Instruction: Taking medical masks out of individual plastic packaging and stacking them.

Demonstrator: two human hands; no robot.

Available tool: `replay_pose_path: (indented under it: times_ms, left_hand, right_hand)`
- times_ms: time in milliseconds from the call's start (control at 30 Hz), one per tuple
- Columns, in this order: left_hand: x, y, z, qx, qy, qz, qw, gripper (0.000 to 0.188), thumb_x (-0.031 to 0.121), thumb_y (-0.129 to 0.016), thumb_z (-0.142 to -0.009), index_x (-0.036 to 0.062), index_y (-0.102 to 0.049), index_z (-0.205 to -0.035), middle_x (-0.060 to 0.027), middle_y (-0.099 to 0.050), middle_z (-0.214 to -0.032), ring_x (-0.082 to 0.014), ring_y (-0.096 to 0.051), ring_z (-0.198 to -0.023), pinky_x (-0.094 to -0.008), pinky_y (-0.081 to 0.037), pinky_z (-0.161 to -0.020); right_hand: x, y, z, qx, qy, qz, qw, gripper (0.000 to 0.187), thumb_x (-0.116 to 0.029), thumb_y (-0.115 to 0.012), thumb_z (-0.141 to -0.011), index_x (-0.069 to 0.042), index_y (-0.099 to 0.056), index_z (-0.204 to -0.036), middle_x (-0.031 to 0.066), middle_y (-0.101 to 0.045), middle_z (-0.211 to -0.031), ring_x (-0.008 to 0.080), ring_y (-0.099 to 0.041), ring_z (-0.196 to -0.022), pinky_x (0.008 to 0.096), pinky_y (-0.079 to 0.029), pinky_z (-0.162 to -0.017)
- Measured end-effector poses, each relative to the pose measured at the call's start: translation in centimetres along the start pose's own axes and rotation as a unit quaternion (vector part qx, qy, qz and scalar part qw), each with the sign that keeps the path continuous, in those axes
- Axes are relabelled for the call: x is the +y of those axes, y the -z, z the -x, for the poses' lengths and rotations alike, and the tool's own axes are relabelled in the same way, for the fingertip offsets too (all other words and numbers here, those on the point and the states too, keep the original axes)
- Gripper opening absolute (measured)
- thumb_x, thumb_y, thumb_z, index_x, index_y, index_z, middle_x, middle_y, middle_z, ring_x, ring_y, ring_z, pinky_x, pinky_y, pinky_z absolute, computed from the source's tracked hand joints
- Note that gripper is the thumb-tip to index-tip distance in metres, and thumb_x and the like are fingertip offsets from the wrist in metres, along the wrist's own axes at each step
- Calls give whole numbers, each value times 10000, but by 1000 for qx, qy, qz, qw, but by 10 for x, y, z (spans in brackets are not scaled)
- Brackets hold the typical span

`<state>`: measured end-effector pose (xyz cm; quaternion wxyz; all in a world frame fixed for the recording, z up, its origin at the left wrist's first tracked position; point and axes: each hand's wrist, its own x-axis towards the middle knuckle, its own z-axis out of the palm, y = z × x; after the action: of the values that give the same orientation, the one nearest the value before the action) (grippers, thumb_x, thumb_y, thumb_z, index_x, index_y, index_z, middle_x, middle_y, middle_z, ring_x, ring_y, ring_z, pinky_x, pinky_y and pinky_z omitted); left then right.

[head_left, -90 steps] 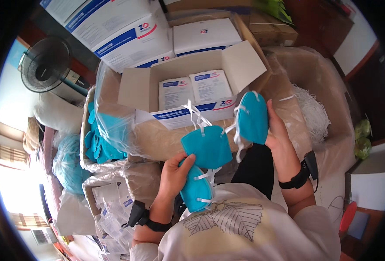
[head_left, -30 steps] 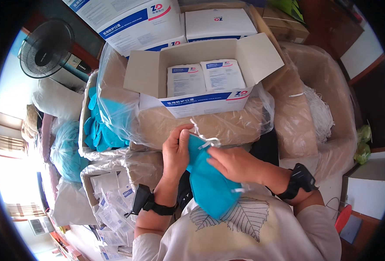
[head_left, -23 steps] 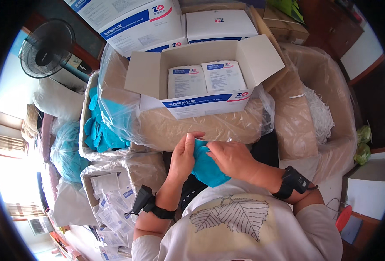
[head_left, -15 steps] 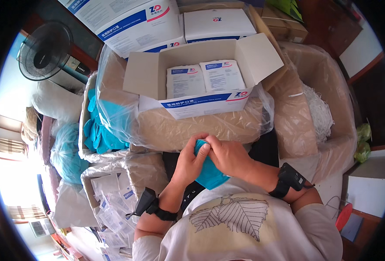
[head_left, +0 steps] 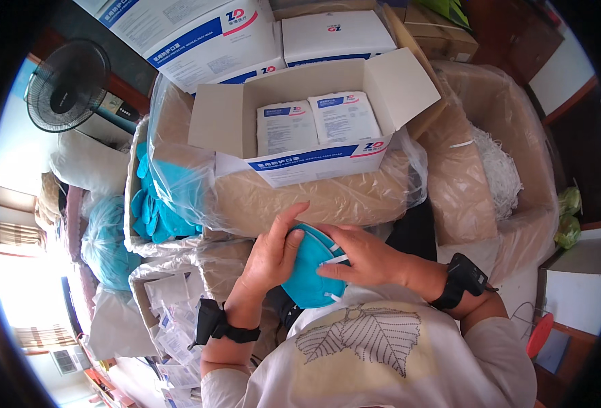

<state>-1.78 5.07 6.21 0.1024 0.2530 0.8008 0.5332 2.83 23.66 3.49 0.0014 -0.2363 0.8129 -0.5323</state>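
Note:
A blue-green cup-shaped face mask (head_left: 308,275) is held up in front of my shirt, with short pieces of white strap showing at its right side. My left hand (head_left: 273,253) pinches its left upper edge, thumb on the face of the mask and index finger raised. On the other side my right hand (head_left: 360,257) grips the right edge, its thumb lying across the mask near the strap. The fingers behind the mask are hidden. Just beyond my hands stands an open white carton (head_left: 314,163) with two stacks of white packets (head_left: 344,117) inside.
Blue-green masks (head_left: 152,211) fill a plastic-lined bin at left. Nearer is a lined box of flat packets (head_left: 178,326). White straps (head_left: 496,166) lie heaped in a lined carton at right. Closed white cartons (head_left: 198,41) and a fan (head_left: 68,85) stand behind.
The mask, earlier folded between my joined hands, is now spread and turned broad side up. My hands have parted, the left moving left and toward me, and the straps have come into sight.

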Motion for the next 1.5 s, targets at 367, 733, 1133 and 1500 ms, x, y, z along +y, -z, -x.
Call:
replay_pose_path:
  times_ms: [367,733,1133,1500]
  left_hand:
    - [-11,-16,-8,-7,42,-99,994,304,272,-413,-925,68,-500,-1134,-197,-577,-965,-363,-562,-886,-380,-442,-757]
    - [-10,-27,-20,52,116,-24,992,326,310,-406,-936,16,-524,-856,-138,-527,-663,-217,-486,-622,-325,-412,-605]
    - [-37,44,-30,150,203,46,967,669,496,-133,-943,43,-581,-739,-10,-484,-617,-105,-442,-600,-231,-373,-605]
    - [39,73,-53,205,-200,-318,904,187,164,-538,-827,14,-575,-720,-120,-515,-630,-295,-497,-575,-355,-398,-542]
  right_hand:
    - [17,-8,1,32,-33,121,992,277,-265,-576,-807,-12,-464,-818,182,-577,-720,365,-563,-669,452,-431,-587]
    - [15,6,2,-96,-135,-147,975,312,-290,-569,-846,-10,-493,-961,136,-584,-776,260,-581,-696,344,-451,-634]
    - [55,61,6,-215,-241,-322,890,302,-236,-399,-948,-15,-516,-1116,41,-564,-1017,107,-527,-928,246,-458,-778]
    - [62,51,-4,-131,-173,-188,958,356,-247,-508,-903,-32,-481,-1185,102,-541,-1136,210,-539,-1030,312,-433,-873]
